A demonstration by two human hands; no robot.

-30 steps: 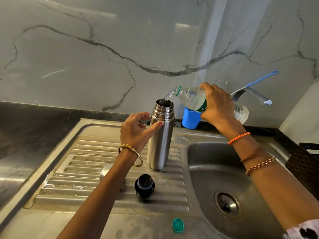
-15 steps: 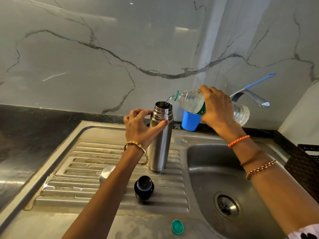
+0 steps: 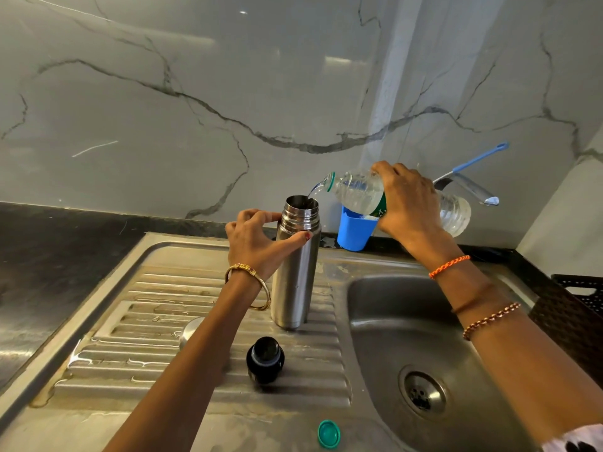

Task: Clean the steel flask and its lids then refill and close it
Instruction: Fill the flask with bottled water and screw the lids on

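steel drainboard [image 3: 169, 321] wet, marble wall [image 3: 195, 109], left grip [image 3: 257, 239] grasping flask [image 3: 295, 272], right grip [image 3: 408, 203] grasping bottle [image 3: 355, 192]

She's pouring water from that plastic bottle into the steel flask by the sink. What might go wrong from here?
1. The flask has a narrow mouth and the plastic bottle pours from the side, so water may miss and spill on the drainboard.
2. The left hand only steadies the flask near its neck on wet ridges; a nudge might tip it.
3. The black inner lid and green bottle cap lie loose near the sink basin and could get knocked in.
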